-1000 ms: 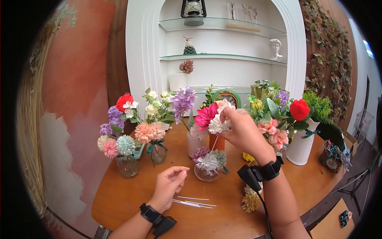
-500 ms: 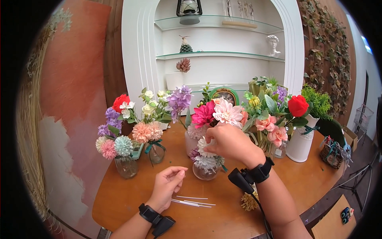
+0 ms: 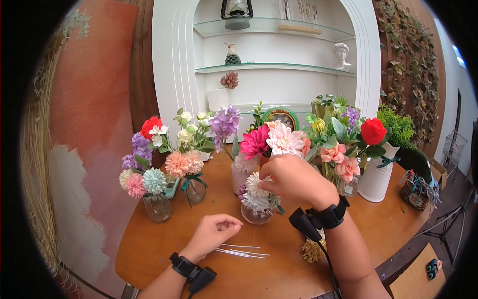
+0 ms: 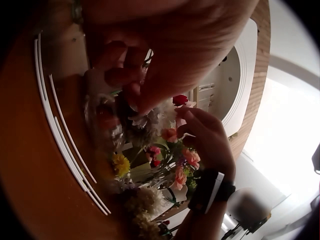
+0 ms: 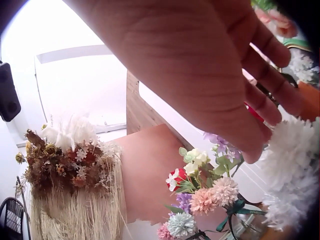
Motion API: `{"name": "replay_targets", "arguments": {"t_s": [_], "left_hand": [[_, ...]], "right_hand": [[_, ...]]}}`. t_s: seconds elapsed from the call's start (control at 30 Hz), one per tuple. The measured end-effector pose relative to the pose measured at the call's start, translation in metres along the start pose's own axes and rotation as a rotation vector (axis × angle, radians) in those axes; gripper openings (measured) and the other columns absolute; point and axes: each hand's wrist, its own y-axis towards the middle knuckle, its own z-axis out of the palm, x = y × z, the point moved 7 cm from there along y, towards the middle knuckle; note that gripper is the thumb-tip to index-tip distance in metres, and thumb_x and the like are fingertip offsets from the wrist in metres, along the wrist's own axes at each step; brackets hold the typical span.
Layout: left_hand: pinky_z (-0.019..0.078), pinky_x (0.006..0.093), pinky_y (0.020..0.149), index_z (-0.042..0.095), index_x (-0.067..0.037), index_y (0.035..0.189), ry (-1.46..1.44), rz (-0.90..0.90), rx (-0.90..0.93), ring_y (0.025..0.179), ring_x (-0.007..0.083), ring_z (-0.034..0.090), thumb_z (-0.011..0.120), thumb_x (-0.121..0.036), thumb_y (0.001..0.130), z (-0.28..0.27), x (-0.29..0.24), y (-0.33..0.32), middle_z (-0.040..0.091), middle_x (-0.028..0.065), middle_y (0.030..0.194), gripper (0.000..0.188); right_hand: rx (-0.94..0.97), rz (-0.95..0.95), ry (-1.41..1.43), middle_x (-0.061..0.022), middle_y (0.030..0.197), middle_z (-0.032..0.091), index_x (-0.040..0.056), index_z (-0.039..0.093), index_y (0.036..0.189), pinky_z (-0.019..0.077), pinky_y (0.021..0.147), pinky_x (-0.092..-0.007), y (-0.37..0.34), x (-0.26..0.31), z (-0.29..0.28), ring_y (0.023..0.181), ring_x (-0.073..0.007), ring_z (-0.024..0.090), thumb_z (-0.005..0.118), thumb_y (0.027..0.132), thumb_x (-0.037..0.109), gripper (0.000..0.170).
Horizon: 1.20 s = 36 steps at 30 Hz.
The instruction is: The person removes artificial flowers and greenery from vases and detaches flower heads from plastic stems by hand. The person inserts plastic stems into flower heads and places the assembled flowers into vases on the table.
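Note:
My right hand [image 3: 296,182] is over a small round glass vase [image 3: 256,216], its thumb and fingertips at a white pompom flower [image 3: 254,184] that it pinches. The flower's stem is hidden. Right below it in the vase sits a silvery-white pompom flower [image 3: 257,203], with a purple one [image 3: 242,191] beside it. In the right wrist view the white flower [image 5: 292,147] is close to the thumb. My left hand [image 3: 211,233] hovers low at the left with fingers loosely bent and nothing held. Thin white sticks [image 3: 244,253] lie on the table next to it.
Jars of artificial flowers stand at the left, including a glass jar [image 3: 159,211] and a bow-tied vase [image 3: 195,194]. Behind my right hand are pink flowers [image 3: 285,139]. A white pitcher [image 3: 373,180] stands on the right. A mustard pompom flower [image 3: 312,251] lies near my right forearm.
My right hand has come down from in front of the pink flowers, lowering the white pompom flower into the round vase's bunch. My left hand has shifted slightly, its thumb and fingertips closer together.

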Motion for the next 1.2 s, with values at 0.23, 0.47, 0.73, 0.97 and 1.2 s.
{"name": "replay_targets", "arguments": {"t_s": [0.23,0.47,0.73,0.97,1.2], "left_hand": [[0.0472,0.0294,0.065,0.074,-0.008,0.092,0.882,0.141,0.263,0.071,0.0154,0.058,0.078,-0.025,0.081,0.012,0.001,-0.006,0.061,0.0036,0.078,0.021],[0.0499,0.0356,0.071,0.072,-0.007,0.087,0.85,0.043,0.37,0.078,0.0228,0.063,0.077,-0.025,0.08,0.013,0.018,-0.002,0.063,0.0082,0.081,0.02],[0.0498,0.0359,0.071,0.071,-0.006,0.088,0.821,0.044,0.392,0.078,0.0231,0.063,0.076,-0.024,0.081,0.015,0.02,-0.003,0.064,0.0083,0.081,0.02],[0.047,0.0296,0.064,0.068,-0.003,0.088,0.633,0.174,0.195,0.067,0.016,0.057,0.072,-0.012,0.084,0.016,-0.009,-0.003,0.062,0.0067,0.077,0.011],[0.0412,0.0203,0.059,0.06,-0.002,0.097,-0.05,0.107,0.138,0.066,0.0053,0.051,0.065,-0.013,0.094,0.012,-0.006,-0.003,0.064,0.0038,0.085,0.013]], "right_hand": [[0.008,0.057,-0.016,-0.0172,0.073,0.068,0.0036,0.073,0.082,0.0539,0.07,-0.0431,-0.005,0.015,-0.03,0.073,-0.0344,0.067,0.071,0.081,0.022,0.018],[0.014,0.02,-0.01,-0.0174,0.071,0.068,0.0039,0.073,0.083,0.054,0.068,-0.0425,-0.008,0.024,-0.039,0.071,-0.0343,0.067,0.071,0.082,0.023,0.019],[0.034,0.015,-0.009,-0.0178,0.07,0.067,0.0034,0.073,0.084,0.0539,0.068,-0.043,-0.009,0.026,-0.04,0.07,-0.0346,0.067,0.071,0.083,0.022,0.019],[0.154,-0.035,0.004,-0.0138,0.074,0.07,0.0042,0.073,0.087,0.0527,0.067,-0.0372,-0.01,0.03,-0.029,0.068,-0.0282,0.068,0.07,0.083,0.018,0.015],[0.407,-0.161,0.305,-0.0128,0.079,0.071,0.0052,0.071,0.102,0.052,0.064,-0.0356,-0.015,0.046,-0.009,0.067,-0.0257,0.067,0.071,0.085,0.017,0.021]]}}
